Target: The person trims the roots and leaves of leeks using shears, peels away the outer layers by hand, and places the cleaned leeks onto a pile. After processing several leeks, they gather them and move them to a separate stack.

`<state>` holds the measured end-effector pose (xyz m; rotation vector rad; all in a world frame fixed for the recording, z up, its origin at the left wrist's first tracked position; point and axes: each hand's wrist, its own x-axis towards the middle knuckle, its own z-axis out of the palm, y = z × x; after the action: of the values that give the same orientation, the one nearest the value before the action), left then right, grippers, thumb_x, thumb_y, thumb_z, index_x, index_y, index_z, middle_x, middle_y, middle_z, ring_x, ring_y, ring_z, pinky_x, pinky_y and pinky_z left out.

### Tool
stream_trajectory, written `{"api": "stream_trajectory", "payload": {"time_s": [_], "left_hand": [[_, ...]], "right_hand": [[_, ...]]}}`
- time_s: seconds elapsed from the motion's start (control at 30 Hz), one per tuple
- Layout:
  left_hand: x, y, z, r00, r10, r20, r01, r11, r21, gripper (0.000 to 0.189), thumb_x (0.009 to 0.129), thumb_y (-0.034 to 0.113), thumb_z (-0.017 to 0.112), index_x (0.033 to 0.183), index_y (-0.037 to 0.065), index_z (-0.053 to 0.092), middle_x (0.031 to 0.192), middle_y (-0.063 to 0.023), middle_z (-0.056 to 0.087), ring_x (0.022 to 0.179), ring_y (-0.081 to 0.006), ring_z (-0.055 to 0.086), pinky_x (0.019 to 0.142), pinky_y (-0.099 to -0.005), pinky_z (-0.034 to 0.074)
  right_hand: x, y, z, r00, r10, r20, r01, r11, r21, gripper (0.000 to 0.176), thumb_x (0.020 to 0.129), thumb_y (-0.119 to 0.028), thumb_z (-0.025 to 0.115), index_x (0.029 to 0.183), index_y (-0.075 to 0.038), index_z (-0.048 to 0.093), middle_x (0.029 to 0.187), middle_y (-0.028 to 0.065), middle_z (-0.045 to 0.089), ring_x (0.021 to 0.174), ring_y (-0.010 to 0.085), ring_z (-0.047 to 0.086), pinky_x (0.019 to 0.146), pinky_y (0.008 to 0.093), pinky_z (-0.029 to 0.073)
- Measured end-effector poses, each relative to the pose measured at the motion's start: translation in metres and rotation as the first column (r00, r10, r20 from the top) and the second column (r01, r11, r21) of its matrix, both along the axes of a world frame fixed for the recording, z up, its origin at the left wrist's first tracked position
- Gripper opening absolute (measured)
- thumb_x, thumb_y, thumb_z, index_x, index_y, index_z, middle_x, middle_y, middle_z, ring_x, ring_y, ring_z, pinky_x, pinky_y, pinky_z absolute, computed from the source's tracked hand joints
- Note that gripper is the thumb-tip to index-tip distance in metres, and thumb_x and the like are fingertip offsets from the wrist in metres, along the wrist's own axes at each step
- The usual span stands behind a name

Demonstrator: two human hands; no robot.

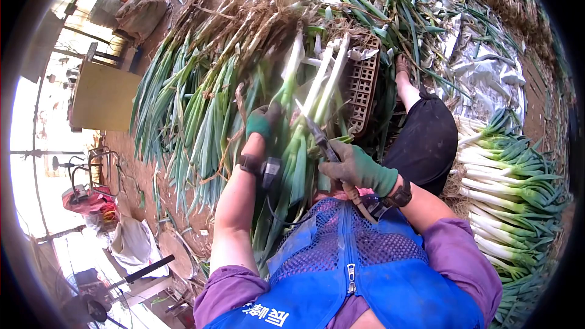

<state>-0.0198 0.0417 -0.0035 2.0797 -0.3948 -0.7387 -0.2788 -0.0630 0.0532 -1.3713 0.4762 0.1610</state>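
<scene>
My left hand (262, 123), in a green and dark glove, is closed around the green part of a leek (294, 64). Two more pale leek stalks (326, 82) lie just to its right, roots away from me. In my right hand (359, 167), also gloved, is an air gun (324, 141) with a dark slim nozzle and a tan hose at its lower end. The nozzle tip points up and left toward the stalks. Haze and blur around the stalks hide some detail.
A brown plastic crate (364, 85) stands beyond the stalks. A big heap of untrimmed leeks (201, 97) lies at left. Cleaned white leeks (499, 189) are stacked at right. Peelings (378, 0) and plastic sheeting (487, 76) cover the ground ahead.
</scene>
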Motion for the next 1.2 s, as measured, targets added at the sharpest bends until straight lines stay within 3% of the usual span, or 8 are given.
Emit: {"api": "stream_trajectory", "payload": {"time_s": [0.37, 0.57, 0.7, 0.77, 0.87, 0.97, 1.07, 1.2], "left_hand": [[0.021, -0.006, -0.026, 0.999, 0.022, -0.024, -0.015, 0.961, 0.277, 0.07, 0.089, 0.063, 0.055, 0.104, -0.004, 0.069, 0.087, -0.0142, 0.069, 0.076, -0.0228, 0.064, 0.069, -0.0388, 0.049], [0.047, -0.003, -0.068, 0.996, 0.037, -0.081, 0.001, 0.903, 0.431, 0.088, 0.089, 0.073, 0.048, 0.118, -0.007, 0.066, 0.1, -0.0218, 0.071, 0.09, -0.0297, 0.068, 0.08, -0.0442, 0.051], [0.05, 0.002, -0.089, 0.996, -0.006, -0.09, 0.041, 0.918, 0.394, 0.098, 0.088, 0.079, 0.043, 0.119, -0.012, 0.065, 0.105, -0.0246, 0.07, 0.098, -0.0299, 0.067, 0.086, -0.0436, 0.05], [0.022, -0.005, -0.034, 0.994, 0.059, -0.087, -0.018, 0.909, 0.417, 0.088, 0.089, 0.072, 0.05, 0.117, -0.009, 0.067, 0.106, -0.0239, 0.07, 0.101, -0.0287, 0.066, 0.089, -0.0401, 0.049], [0.036, 0.002, -0.092, 0.953, 0.041, 0.301, -0.112, 0.968, 0.224, 0.065, 0.089, 0.053, 0.063, 0.116, -0.006, 0.066, 0.102, -0.0232, 0.072, 0.102, -0.0316, 0.067, 0.091, -0.0404, 0.049], [0.009, -0.005, -0.049, 0.511, -0.077, 0.856, -0.018, 0.995, 0.1, 0.046, 0.087, 0.043, 0.068, 0.116, 0.007, 0.07, 0.094, -0.0203, 0.073, 0.088, -0.0359, 0.07, 0.081, -0.041, 0.053], [0.001, -0.013, -0.029, 0.834, -0.219, 0.506, 0.15, 0.973, 0.174, 0.035, 0.088, 0.039, 0.068, 0.102, 0.007, 0.074, 0.094, -0.0191, 0.071, 0.09, -0.034, 0.07, 0.081, -0.0415, 0.053], [0.002, -0.026, -0.014, 0.912, -0.323, 0.254, 0.201, 0.889, 0.411, 0.057, 0.084, 0.05, 0.064, 0.124, 0.009, 0.066, 0.116, -0.0216, 0.07, 0.113, -0.0377, 0.065, 0.097, -0.0431, 0.049]], "right_hand": [[0.014, 0.007, -0.022, 0.996, 0.08, -0.028, -0.084, 0.977, -0.195, 0.031, 0.088, -0.026, 0.069, 0.102, -0.001, 0.057, 0.07, 0.0032, 0.058, 0.06, 0.0117, 0.06, 0.055, 0.03, 0.049], [0.036, -0.004, -0.018, 0.992, 0.004, -0.127, -0.051, 0.929, -0.366, 0.047, 0.081, -0.041, 0.069, 0.1, 0.001, 0.058, 0.093, 0.0187, 0.067, 0.089, 0.0279, 0.066, 0.078, 0.0386, 0.051], [0.079, -0.042, -0.043, 0.995, -0.016, -0.098, -0.017, 0.947, -0.321, 0.06, 0.078, -0.046, 0.069, 0.107, 0.006, 0.061, 0.085, 0.0226, 0.07, 0.08, 0.0358, 0.069, 0.076, 0.0411, 0.055], [0.098, -0.056, -0.076, 0.995, -0.094, -0.017, 0.077, 0.896, -0.438, 0.063, 0.077, -0.045, 0.07, 0.109, 0.009, 0.062, 0.086, 0.024, 0.07, 0.08, 0.0356, 0.07, 0.074, 0.0395, 0.056], [0.103, -0.066, -0.081, 0.993, -0.115, 0.019, 0.111, 0.881, -0.46, 0.063, 0.076, -0.045, 0.07, 0.109, 0.008, 0.063, 0.088, 0.0252, 0.07, 0.083, 0.0374, 0.07, 0.078, 0.0409, 0.055], [0.119, -0.08, -0.096, 0.991, -0.125, 0.041, 0.127, 0.839, -0.529, 0.063, 0.074, -0.048, 0.068, 0.106, 0.007, 0.067, 0.09, 0.0257, 0.07, 0.085, 0.0384, 0.07, 0.079, 0.0418, 0.055], [0.148, -0.104, -0.094, 0.995, -0.104, 0.002, 0.086, 0.816, -0.572, 0.055, 0.073, -0.049, 0.066, 0.087, 0.004, 0.072, 0.085, 0.0261, 0.07, 0.083, 0.0374, 0.07, 0.078, 0.0409, 0.055], [0.164, -0.117, -0.078, 0.993, -0.118, -0.026, 0.076, 0.784, -0.616, 0.052, 0.075, -0.045, 0.066, 0.088, 0.005, 0.072, 0.085, 0.0269, 0.07, 0.083, 0.0374, 0.071, 0.077, 0.0428, 0.056]]}}
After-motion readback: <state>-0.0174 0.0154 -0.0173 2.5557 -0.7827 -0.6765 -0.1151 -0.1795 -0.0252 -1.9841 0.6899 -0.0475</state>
